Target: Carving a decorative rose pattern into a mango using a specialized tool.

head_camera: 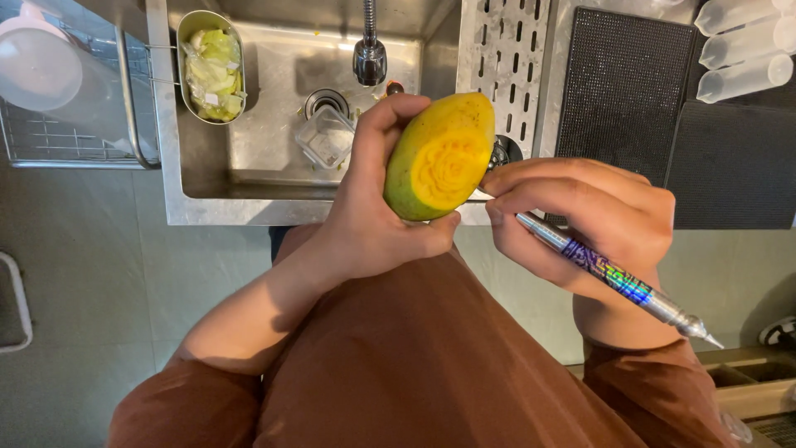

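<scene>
Our left hand [377,216] wraps closed around the mango [439,158], just left of our right hand [580,216], whose fingers pinch the carving knife [609,278]; shallow, steady cuts should suit the petals.

Steel sink [249,195] — oval scrap tin [211,65], clear plastic cup [325,137] inside.

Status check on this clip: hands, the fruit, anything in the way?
Left hand gripping mango, carved face up. Right hand holding carving knife, tip at mango's edge. Work held above sink; nothing between the hands.
</scene>
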